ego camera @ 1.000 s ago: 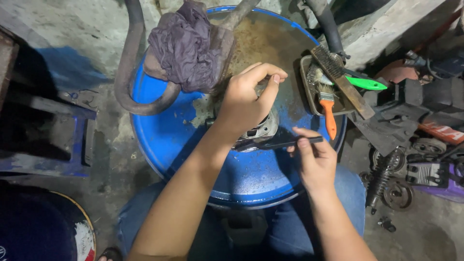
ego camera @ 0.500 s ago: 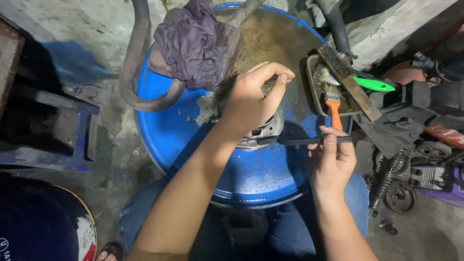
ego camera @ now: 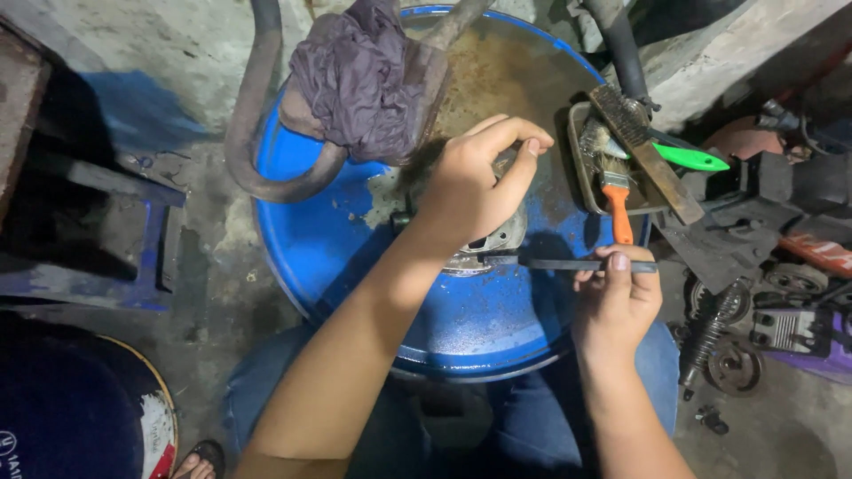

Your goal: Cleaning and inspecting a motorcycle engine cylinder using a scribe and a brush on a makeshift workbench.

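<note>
Head view: left hand clamped down on a metal part atop the blue drum. Right hand closed around a flat file, tip touching the part, probably its edge. Rag beyond the left hand; brushes in tray above the right.

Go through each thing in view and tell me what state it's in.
Left hand: pressing down on the round grey metal part.
Right hand: gripping the thin dark flat file, level, tip at the part.
Blue drum lid: rusty, wet.
Purple rag: crumpled.
Orange-handled brush: lying in tray.
</note>
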